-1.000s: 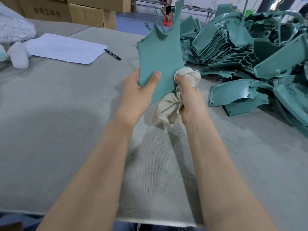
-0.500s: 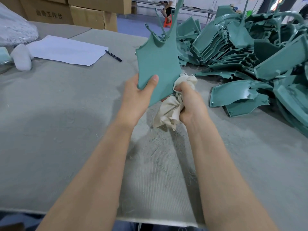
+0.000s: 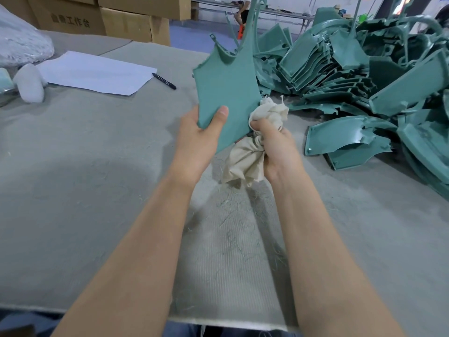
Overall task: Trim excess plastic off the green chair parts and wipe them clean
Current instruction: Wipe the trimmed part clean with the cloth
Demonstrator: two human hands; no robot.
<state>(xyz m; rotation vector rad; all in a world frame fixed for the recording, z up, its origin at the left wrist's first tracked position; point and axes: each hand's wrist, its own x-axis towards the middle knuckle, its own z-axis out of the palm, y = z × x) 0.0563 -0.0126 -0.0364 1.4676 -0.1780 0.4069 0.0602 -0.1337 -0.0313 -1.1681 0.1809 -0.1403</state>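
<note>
Your left hand (image 3: 196, 139) clamps the lower corner of the green chair part (image 3: 228, 93), thumb flat across its near face, holding it upright above the grey table (image 3: 73, 166). Your right hand (image 3: 274, 147) is bunched tight around the beige cloth (image 3: 245, 161) and presses it against the part's right edge. Since 1 hand carries it, the panel is probably light and fairly stiff, with a matte face unlikely to slip. Its top edge looks ragged, and the thin stems rising from it would likely flex or snap, so the solid lower corner is the place to grip. The cloth is soft and crumples freely. The part's far face, your left fingers behind it and the cloth's contact there are hidden. The stem tips are cut off at the top, and no trimming tool shows. The pile of green parts (image 3: 352, 69) to the right is too tangled to count.
</note>
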